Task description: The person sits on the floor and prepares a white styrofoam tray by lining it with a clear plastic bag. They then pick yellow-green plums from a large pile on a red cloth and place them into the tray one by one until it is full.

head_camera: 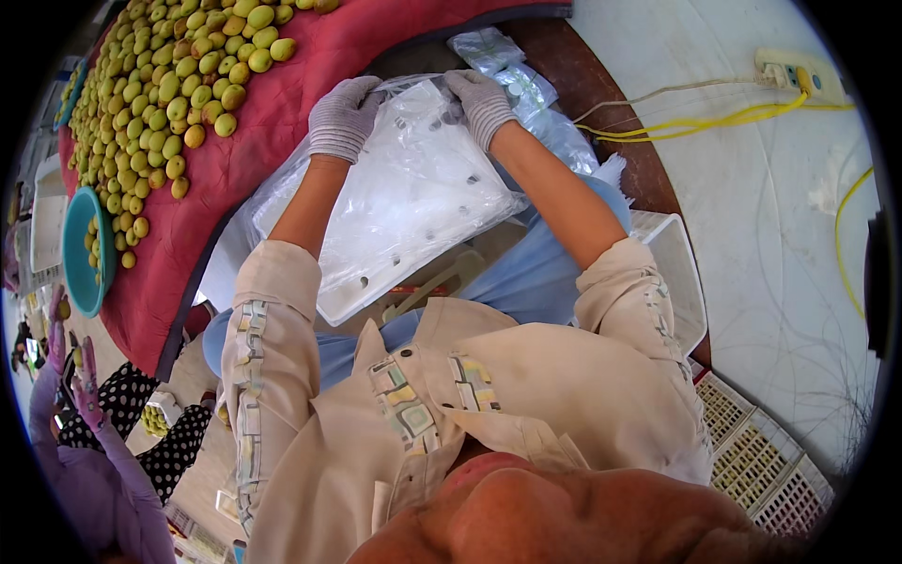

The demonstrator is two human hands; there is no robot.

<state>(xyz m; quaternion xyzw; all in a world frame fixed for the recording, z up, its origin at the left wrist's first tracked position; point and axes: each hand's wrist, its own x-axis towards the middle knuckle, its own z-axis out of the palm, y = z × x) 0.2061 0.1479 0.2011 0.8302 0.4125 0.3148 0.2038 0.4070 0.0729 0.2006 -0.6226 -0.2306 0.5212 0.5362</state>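
A white plastic crate (335, 310), lying under clear plastic film (423, 176) with small holes or dark spots, is in front of me at my lap. My left hand (345, 118), in a light knit glove, grips the film at its far left edge. At the far right edge my right hand (480, 106), gloved alike, pinches the same film. What lies beneath the film inside the crate is hard to make out.
Yellow-green fruit (169, 84) lies heaped on a red quilted cloth (296, 106) at left, near a teal basin (70, 247). A co-worker (99, 479) is at lower left. Folded plastic bags (528, 84), yellow cables (676, 129), a power strip (810, 76) and slatted crates (761, 458) are at right.
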